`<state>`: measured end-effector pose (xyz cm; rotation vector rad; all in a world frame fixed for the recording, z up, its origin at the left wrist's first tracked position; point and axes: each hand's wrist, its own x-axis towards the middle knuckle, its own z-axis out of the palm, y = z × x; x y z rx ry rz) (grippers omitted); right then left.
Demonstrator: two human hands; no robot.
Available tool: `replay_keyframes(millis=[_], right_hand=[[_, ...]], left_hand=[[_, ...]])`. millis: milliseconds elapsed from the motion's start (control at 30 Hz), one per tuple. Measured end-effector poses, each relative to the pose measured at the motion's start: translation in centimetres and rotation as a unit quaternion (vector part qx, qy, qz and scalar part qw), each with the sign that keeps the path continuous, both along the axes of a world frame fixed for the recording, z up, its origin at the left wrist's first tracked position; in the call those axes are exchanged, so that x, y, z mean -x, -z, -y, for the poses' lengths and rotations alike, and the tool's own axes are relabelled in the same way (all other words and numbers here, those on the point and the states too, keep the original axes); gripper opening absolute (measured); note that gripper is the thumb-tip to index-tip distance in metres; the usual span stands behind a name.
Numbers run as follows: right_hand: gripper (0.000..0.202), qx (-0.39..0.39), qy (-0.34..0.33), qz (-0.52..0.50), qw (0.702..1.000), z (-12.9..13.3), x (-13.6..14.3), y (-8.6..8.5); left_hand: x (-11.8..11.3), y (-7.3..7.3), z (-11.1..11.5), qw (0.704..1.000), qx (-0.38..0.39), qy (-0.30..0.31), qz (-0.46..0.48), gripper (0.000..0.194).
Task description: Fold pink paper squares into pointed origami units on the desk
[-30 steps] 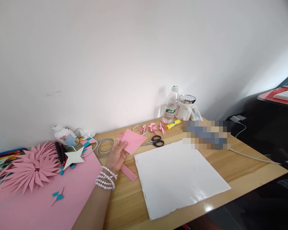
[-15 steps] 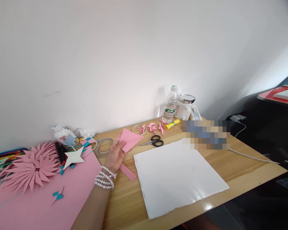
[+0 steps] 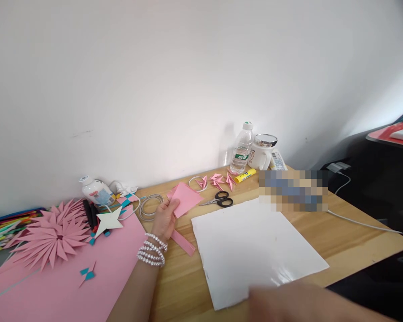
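My left hand (image 3: pixel 165 218), with a pearl bracelet wound round the wrist, pinches a square of pink paper (image 3: pixel 187 200) between thumb and fingers. More pink paper shows behind that square. A pink paper strip (image 3: pixel 183 243) lies on the table just beneath the hand. Smeared by motion, my right hand (image 3: pixel 282 304) comes in at the bottom edge over the near side of a white board (image 3: pixel 255 250); its fingers cannot be made out. Black-handled scissors (image 3: pixel 223 199) rest between the pink square and the board.
Small folded pink paper pieces (image 3: pixel 216 180), a yellow glue stick (image 3: pixel 245 175), a water bottle (image 3: pixel 242 150) and a white mug (image 3: pixel 262 154) stand or lie along the wall. At left are pink paper flowers (image 3: pixel 53 237), a white star (image 3: pixel 109 221), a white bottle (image 3: pixel 96 191) and a coiled cable (image 3: pixel 151 206).
My right hand has come into view at the bottom. The left hand still holds the pink paper. The whole scene has shifted slightly to the right in view.
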<state>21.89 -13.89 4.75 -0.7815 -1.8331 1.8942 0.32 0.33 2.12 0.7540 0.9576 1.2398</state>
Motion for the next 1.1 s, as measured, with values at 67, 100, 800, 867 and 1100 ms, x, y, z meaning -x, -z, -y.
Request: replay_keyframes(millis=[67, 100, 800, 867, 1100], right_hand=[[0.017, -0.061, 0.109, -0.026, 0.992, -3.9, 0.6, -1.6], [0.015, -0.121, 0.231, -0.044, 0.964, -6.0, 1.2, -2.2], [0.029, 0.015, 0.36, -0.187, 0.914, -14.4, 5.5, 5.5], [0.029, 0.023, 0.327, -0.194, 0.924, -14.2, 5.5, 5.5], [0.025, 0.006, 0.364, -0.189, 0.912, -14.2, 5.4, 6.0]], left_hand=[[-0.1, 0.2, 0.1, 0.999, -0.025, 0.006, -0.037, 0.023], [-0.2, 0.3, 0.1, 0.998, -0.037, 0.011, -0.057, 0.027], [-0.3, 0.6, 0.3, 0.984, -0.058, 0.056, -0.156, 0.028], [0.0, 0.5, 0.3, 0.984, -0.063, 0.058, -0.158, 0.027], [0.0, 0.3, 0.4, 0.98, -0.055, 0.089, -0.171, 0.025]])
